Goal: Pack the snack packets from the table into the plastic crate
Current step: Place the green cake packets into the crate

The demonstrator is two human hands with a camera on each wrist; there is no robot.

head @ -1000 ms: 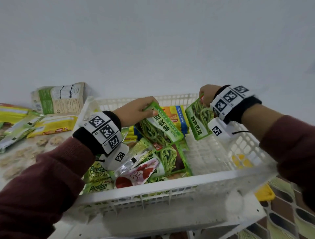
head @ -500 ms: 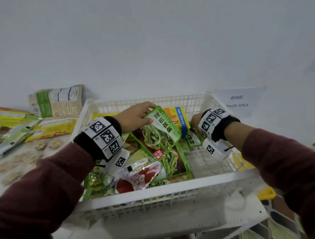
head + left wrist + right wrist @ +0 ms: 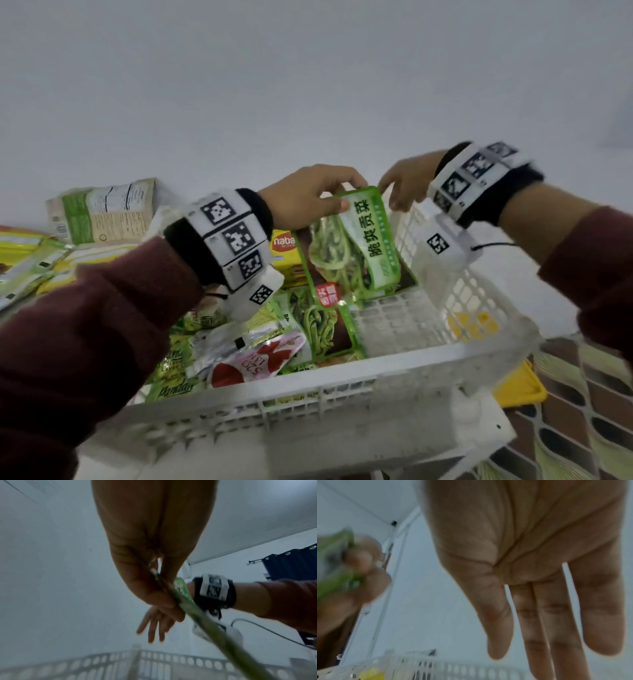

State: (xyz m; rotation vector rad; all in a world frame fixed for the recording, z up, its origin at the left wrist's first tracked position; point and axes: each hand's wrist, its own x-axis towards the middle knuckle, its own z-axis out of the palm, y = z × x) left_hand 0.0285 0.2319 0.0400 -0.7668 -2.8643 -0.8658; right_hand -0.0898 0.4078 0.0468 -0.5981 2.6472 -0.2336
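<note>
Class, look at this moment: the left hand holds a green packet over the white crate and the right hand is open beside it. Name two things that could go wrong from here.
1. The left hand pinches the green packet only at its top edge; it hangs tilted and might slip or land askew.
2. Packets are piled on the crate's left side, so it may slide off the heap. The right hand is open, holding nothing.
</note>
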